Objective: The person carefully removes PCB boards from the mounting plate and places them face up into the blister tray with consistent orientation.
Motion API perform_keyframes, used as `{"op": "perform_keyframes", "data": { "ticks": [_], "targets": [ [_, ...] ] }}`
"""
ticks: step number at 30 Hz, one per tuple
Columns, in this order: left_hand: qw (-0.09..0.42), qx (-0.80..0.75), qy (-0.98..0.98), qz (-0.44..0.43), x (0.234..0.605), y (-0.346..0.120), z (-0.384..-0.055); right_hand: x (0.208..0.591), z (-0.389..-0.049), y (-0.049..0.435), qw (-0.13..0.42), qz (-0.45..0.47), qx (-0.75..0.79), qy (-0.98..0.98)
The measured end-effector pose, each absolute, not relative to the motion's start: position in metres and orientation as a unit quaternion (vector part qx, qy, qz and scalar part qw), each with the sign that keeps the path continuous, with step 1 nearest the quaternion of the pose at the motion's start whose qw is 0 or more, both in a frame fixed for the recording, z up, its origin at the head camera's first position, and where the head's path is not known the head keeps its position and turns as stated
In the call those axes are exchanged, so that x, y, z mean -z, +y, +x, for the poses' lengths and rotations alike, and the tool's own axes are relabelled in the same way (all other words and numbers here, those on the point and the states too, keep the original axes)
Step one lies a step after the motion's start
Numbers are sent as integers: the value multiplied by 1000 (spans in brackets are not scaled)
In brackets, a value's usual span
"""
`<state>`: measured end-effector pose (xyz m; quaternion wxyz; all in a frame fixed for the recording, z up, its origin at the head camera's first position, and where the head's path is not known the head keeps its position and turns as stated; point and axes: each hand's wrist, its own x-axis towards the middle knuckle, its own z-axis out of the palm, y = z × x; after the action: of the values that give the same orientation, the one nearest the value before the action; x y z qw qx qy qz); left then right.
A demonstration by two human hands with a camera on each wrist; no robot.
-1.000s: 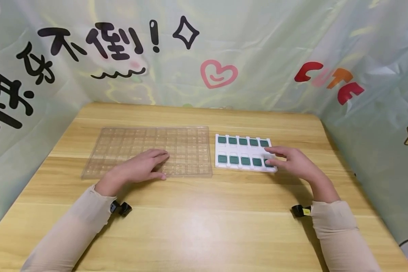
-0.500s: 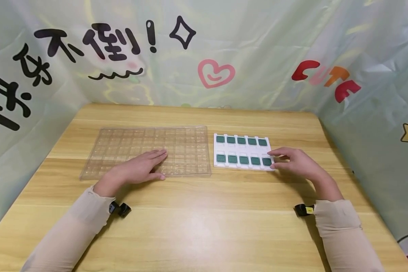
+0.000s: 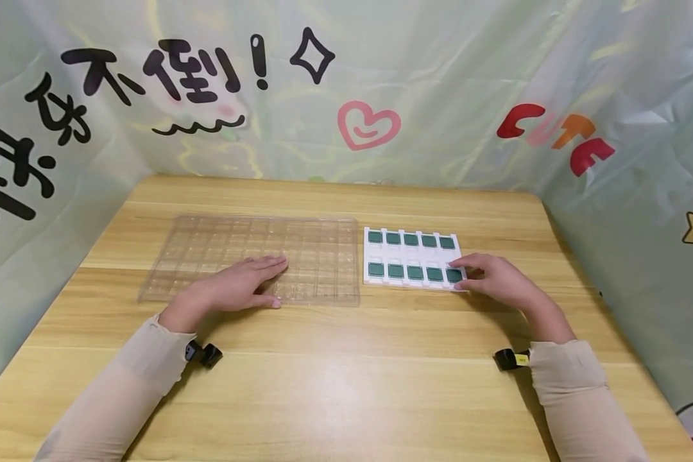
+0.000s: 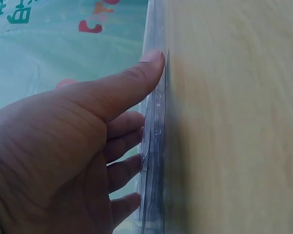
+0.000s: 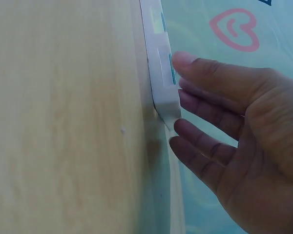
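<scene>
My left hand [image 3: 231,285] lies flat over the front of a clear plastic tray [image 3: 323,250] divided into many small compartments. Its fingers are extended on top, and the thumb is at the front edge; the left wrist view shows thumb and fingertips along the tray's edge [image 4: 156,136]. To the right of this tray is a white tray [image 3: 407,256] with two rows of green square chips [image 3: 395,271]. My right hand [image 3: 499,280] is at its right end, relaxed fingers reaching over the edge. In the right wrist view the thumb tip meets the white tray [image 5: 164,97] beside a chip.
Both trays lie on a wooden table [image 3: 323,366], with a narrow gap between them. A printed cloth [image 3: 439,83] stands round the back and sides of the table. Small black cameras [image 3: 210,356] are strapped at both wrists.
The clear tray has turned slightly clockwise under my left hand. My right hand drew back a little to the right, then came left again to the white tray's end.
</scene>
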<state>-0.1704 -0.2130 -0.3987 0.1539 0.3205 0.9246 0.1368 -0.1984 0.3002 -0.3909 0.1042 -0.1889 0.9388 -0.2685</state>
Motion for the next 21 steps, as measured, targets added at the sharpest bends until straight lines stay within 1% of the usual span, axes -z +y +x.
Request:
{"op": "perform_keyframes", "data": {
  "ticks": [10, 21],
  "targets": [
    [167, -130, 925, 316, 396, -211, -168, 393, -199, 297, 88, -195, 238, 947],
    [154, -131, 924, 323, 393, -211, -163, 393, -199, 296, 80, -194, 228, 951]
  ]
}}
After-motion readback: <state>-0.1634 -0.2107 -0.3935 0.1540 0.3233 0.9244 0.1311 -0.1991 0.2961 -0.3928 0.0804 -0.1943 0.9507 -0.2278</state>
